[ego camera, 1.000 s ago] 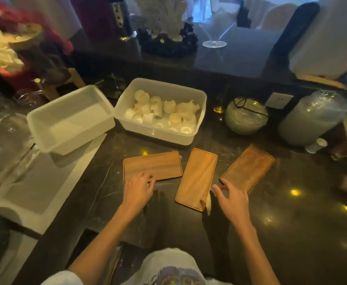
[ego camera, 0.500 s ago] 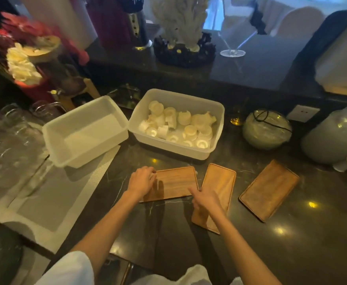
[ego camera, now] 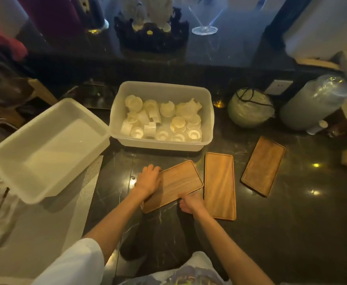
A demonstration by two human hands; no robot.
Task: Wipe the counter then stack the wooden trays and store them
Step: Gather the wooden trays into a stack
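Three wooden trays lie on the dark marble counter (ego camera: pixel 291 223). The left tray (ego camera: pixel 178 182) is skewed, its far right corner close to the middle tray (ego camera: pixel 219 186). The right tray (ego camera: pixel 263 165) lies apart, angled. My left hand (ego camera: pixel 149 178) grips the left tray's left end, fingers curled over its edge. My right hand (ego camera: pixel 190 202) holds the same tray's near edge by its right corner, in the gap beside the middle tray. Whether the tray is off the counter I cannot tell.
Behind the trays stands a white plastic tub (ego camera: pixel 162 145) holding several white cups. An empty white tub (ego camera: pixel 45 153) sits to the left over a grey mat (ego camera: pixel 45 233). A wrapped green jar (ego camera: pixel 250 108) and a big wrapped vessel (ego camera: pixel 316 103) stand at the back right.
My right hand has moved left from the right tray, past the middle tray, to the left tray's near edge. The left tray has turned clockwise under my left hand.
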